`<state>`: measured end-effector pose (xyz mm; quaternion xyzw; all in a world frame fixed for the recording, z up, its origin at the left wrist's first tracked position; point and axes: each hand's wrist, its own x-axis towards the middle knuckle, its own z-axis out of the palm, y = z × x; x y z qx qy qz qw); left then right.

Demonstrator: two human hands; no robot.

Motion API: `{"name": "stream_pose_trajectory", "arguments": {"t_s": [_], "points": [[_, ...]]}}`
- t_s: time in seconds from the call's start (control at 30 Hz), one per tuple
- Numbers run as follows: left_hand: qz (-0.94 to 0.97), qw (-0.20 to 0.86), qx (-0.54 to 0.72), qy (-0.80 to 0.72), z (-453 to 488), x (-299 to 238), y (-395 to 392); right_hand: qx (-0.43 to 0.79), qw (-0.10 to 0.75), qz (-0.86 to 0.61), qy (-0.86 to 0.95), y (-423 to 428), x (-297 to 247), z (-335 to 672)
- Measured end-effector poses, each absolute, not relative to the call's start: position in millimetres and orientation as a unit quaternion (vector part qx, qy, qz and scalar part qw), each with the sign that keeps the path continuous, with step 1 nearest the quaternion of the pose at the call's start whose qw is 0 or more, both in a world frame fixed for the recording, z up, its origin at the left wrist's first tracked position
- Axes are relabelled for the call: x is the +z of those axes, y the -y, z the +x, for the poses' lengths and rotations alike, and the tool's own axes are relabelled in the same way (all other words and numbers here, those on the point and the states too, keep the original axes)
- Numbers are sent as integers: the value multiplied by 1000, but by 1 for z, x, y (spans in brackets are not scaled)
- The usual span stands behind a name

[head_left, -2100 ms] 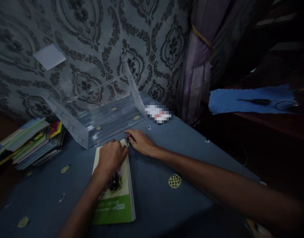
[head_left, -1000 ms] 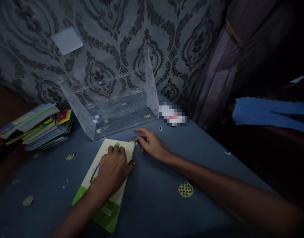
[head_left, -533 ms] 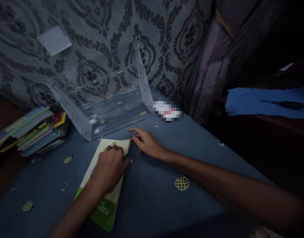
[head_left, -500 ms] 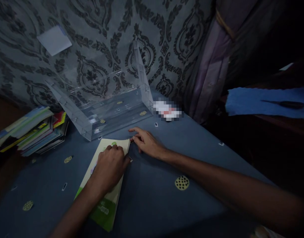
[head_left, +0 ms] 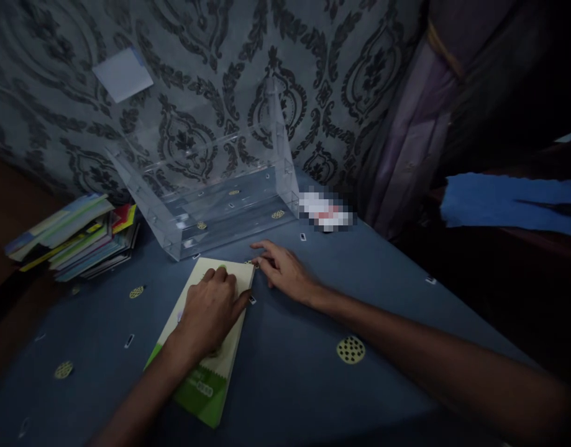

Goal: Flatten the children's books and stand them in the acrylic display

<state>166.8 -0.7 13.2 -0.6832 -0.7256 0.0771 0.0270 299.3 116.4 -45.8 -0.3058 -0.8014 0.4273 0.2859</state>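
A book (head_left: 242,269) with a cream and green cover lies flat on the blue patterned tablecloth, angled away from me. On its cover rests my left hand (head_left: 210,310), back up, its fingers bent and the thumb spread out to the book's right edge. The fingertips are partly hidden. Just past the book's top right corner, my right hand (head_left: 285,273) lies low over the cloth, index finger stretched out and thumb apart, with nothing visible in it. Whether it touches the corner is hard to tell.
A clear plastic rack (head_left: 229,211) stands against the patterned wall beyond the book. To the left is a stack of books (head_left: 94,236). A blurred white-and-red item (head_left: 329,211) sits right of the rack. A purple curtain (head_left: 406,149) and blue cloth (head_left: 490,200) are at right.
The view has shifted, so everything sits slightly further right. My left thumb has spread out from the fingers. The book and my right hand stay about where they were.
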Motion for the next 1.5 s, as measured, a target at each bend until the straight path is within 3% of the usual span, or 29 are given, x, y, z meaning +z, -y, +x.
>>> {"name": "stream_pose_trajectory", "arguments": {"t_s": [0.17, 0.33, 0.6, 0.77, 1.2, 1.5], "points": [[-655, -7, 14, 756, 130, 2, 21, 271, 280, -230, 892, -95, -40, 304], [-607, -28, -34, 794, 100, -5, 36, 234, 250, -207, 916, -76, -45, 302], [-591, -43, -68, 803, 89, -6, 33, 269, 264, -199, 904, -112, -57, 281], [-627, 16, -14, 779, 91, -4, 26, 268, 256, -205, 906, -126, -58, 275], [-802, -1, -107, 588, 132, -17, 54, 372, 270, -175, 870, -55, -48, 340], [-842, 74, -45, 532, 166, -18, 86, 486, 249, -201, 813, -31, -43, 362]]}}
